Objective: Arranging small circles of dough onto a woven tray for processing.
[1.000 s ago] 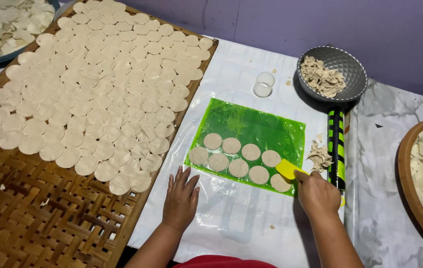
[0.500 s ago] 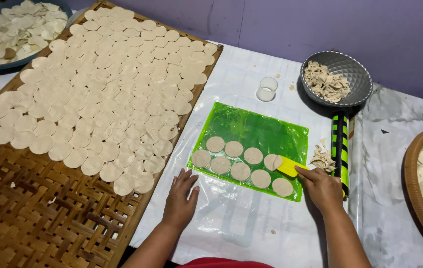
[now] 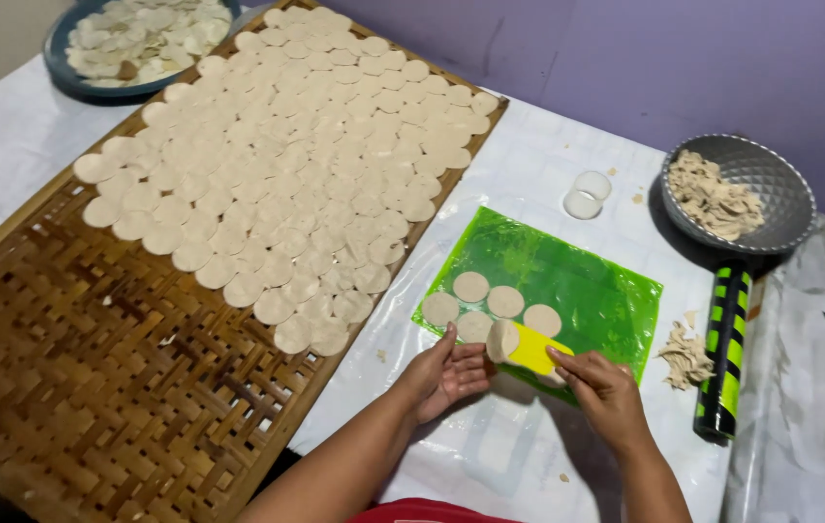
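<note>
A green plastic sheet [image 3: 587, 281] lies on the white table with several pale round dough discs [image 3: 504, 301] on its near left part. My right hand [image 3: 606, 392] grips a flat yellow scraper [image 3: 536, 350] at the sheet's near edge, a disc resting on its tip. My left hand [image 3: 446, 375], fingers curled and palm up, is at that tip and touches the disc [image 3: 501, 341].
A large woven bamboo tray [image 3: 93, 387] at the left carries many laid-out discs [image 3: 306, 165]. A blue bowl of discs [image 3: 141, 34] stands far left. A grey colander of dough scraps [image 3: 737, 194], a black-and-green roller [image 3: 725, 353], a round cutter [image 3: 587, 194] and loose scraps [image 3: 685, 353] lie at the right.
My left hand has come off the table up to the scraper tip. The scraper has slid left under the discs and lifted one; fewer discs remain flat on the green sheet.
</note>
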